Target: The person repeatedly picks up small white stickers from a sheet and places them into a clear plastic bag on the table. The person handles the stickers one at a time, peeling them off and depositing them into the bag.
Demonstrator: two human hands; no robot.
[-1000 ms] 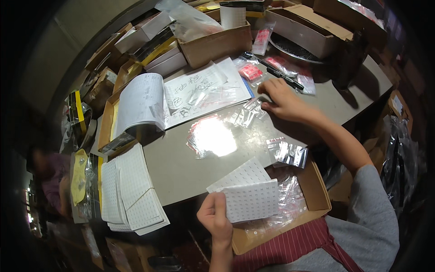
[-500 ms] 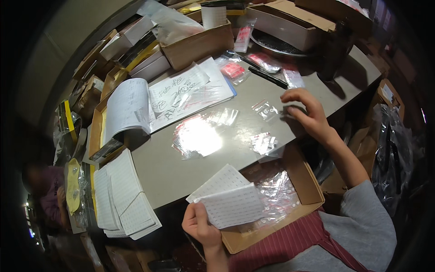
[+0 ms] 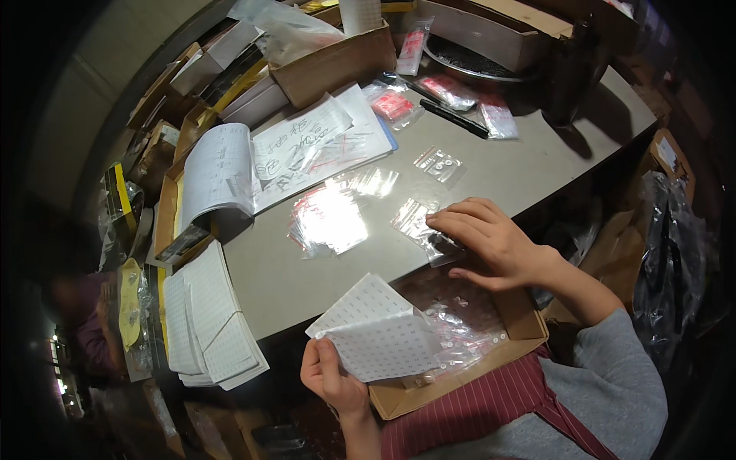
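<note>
My left hand (image 3: 337, 377) is closed on sheets of paper (image 3: 387, 341) printed with rows of small marks, folded or overlapping, pinched at their left edge. Under their right side sits a cardboard box (image 3: 529, 322) on my lap, with many small clear zip bags (image 3: 468, 330) of little pale round pieces inside. At the table's front edge my right hand (image 3: 491, 241) is open, its fingertips resting on a few small zip bags (image 3: 414, 218) and its thumb apart. Farther back lies another small zip bag (image 3: 439, 164) with pale round pieces. A glare-lit heap of flat clear bags (image 3: 330, 218) is to the left.
On the table are an open stack of papers (image 3: 222, 169), a black marker (image 3: 454, 119) and red-printed bag packs (image 3: 392, 106). Paper stacks (image 3: 215, 322) stand at the left edge. A dark bottle-like object (image 3: 571, 77) is far right. Boxes (image 3: 333, 65) line the back; another person (image 3: 84, 314) is far left.
My right hand has moved down and left from beside the farther zip bag onto the bags at the table's front edge. The left hand keeps its hold on the sheets. The view has shifted slightly.
</note>
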